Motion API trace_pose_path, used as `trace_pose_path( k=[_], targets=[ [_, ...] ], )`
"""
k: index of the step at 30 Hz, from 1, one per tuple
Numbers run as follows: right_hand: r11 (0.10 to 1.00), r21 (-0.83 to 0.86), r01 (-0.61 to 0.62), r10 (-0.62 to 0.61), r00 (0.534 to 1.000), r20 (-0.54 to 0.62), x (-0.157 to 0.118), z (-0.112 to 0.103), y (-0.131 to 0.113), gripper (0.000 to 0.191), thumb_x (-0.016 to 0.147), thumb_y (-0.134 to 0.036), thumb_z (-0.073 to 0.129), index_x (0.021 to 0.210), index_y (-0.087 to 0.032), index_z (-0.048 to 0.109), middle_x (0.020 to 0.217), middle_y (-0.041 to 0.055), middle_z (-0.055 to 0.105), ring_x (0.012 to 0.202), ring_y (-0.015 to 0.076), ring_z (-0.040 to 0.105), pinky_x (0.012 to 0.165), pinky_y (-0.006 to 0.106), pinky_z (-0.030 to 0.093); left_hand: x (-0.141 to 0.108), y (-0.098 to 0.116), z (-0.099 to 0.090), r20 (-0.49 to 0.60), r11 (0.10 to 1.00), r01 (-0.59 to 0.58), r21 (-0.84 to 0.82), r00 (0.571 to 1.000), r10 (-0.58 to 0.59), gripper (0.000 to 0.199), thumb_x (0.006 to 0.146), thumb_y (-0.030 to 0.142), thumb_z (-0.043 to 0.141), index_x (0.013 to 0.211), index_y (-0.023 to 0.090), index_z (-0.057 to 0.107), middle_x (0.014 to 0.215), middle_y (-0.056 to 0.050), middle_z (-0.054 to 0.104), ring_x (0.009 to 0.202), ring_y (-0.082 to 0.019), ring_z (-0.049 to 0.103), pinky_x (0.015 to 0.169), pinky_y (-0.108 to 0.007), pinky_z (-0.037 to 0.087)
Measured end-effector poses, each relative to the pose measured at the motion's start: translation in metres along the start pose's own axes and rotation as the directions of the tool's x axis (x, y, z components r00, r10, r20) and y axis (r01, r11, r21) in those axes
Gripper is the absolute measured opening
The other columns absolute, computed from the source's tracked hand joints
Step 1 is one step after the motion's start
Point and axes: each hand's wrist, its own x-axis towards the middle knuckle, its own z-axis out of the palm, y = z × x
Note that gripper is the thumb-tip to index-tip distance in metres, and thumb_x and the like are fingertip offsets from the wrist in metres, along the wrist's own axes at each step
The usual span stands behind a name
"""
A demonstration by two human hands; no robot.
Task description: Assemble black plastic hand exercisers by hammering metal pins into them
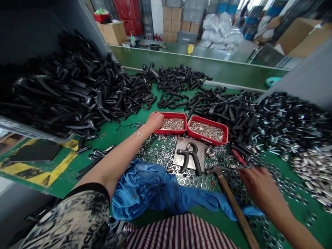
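My left hand [155, 121] rests at the left end of a red tray [178, 114], its curled fingers over a heap of small silver metal parts. A second red tray [207, 140] of similar parts stands to its right. My right hand [256, 183], slightly blurred, reaches just right of a steel-headed hammer [234, 204] with a wooden handle. Between my hands, a black hand-grip exerciser [189, 157] lies on a steel plate [181, 148]. Loose metal washers [160, 155] surround the plate, and a crumpled blue cloth [145, 190] lies below it.
Large heaps of black plastic handles [77, 86] cover the green bench [90, 162] at the left and back. Black-and-silver parts [285, 124] and silver pieces [313, 173] pile up at the right. Beyond a green panel [197, 67] stand cartons, crates and white sacks.
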Motion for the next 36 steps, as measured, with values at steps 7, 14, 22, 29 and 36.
trace_pose_path(
  k=[7,14,22,29,36],
  targets=[
    [0.948,0.205,-0.245,0.203,0.958,0.204,-0.043,0.024,-0.036,0.027,0.091,-0.051,0.052,0.084,-0.024,0.053,0.077,0.0077,0.065,0.068,0.0275,0.065,0.060,0.039,0.048,0.001,0.004,0.013,0.021,0.996,0.057,0.066,0.998,-0.059,0.026,0.085,0.005,0.048,0.099,0.001,0.070,0.101,-0.025,0.070,0.097,-0.031,0.068,0.085,-0.037,0.050],
    [0.706,0.582,-0.403,0.222,0.906,0.360,0.001,-0.021,-0.042,0.029,0.094,-0.054,0.045,0.100,-0.027,0.053,0.069,0.0013,0.064,0.056,0.0217,0.061,0.054,0.034,0.048,-0.011,0.005,0.008,-0.120,0.999,0.033,0.036,0.992,-0.028,0.027,0.092,0.008,0.041,0.110,0.005,0.061,0.110,-0.021,0.064,0.106,-0.027,0.061,0.095,-0.038,0.044],
    [0.780,0.571,-0.256,0.218,0.967,0.136,0.059,-0.034,-0.089,0.032,0.098,-0.052,0.036,0.100,-0.025,0.054,0.071,0.0039,0.064,0.060,0.0219,0.060,0.059,0.032,0.044,-0.058,0.035,-0.001,-0.434,0.916,-0.220,-0.337,0.899,0.056,0.015,0.097,0.027,0.049,0.098,0.018,0.061,0.098,-0.006,0.064,0.096,-0.021,0.057,0.092,-0.036,0.043],
    [0.711,0.655,-0.256,0.109,0.960,0.258,0.071,-0.017,-0.095,0.038,0.100,-0.052,0.030,0.089,-0.025,0.054,0.067,0.0017,0.062,0.061,0.0199,0.060,0.060,0.031,0.045,-0.094,0.056,0.010,-0.319,0.813,-0.213,-0.542,0.947,0.035,0.009,0.091,0.022,0.056,0.084,0.018,0.061,0.087,-0.002,0.065,0.086,-0.018,0.058,0.084,-0.034,0.045],
    [0.435,0.722,-0.538,0.142,0.833,0.535,0.073,-0.013,-0.077,0.044,0.094,-0.064,0.040,0.085,-0.023,0.055,0.052,-0.0040,0.051,0.038,0.0128,0.042,0.037,0.025,0.032,-0.082,0.082,0.025,-0.222,0.741,-0.254,-0.622,0.964,0.144,0.009,0.087,0.021,0.062,0.081,0.018,0.066,0.085,-0.002,0.069,0.085,-0.018,0.062,0.083,-0.035,0.046]
  ],
)
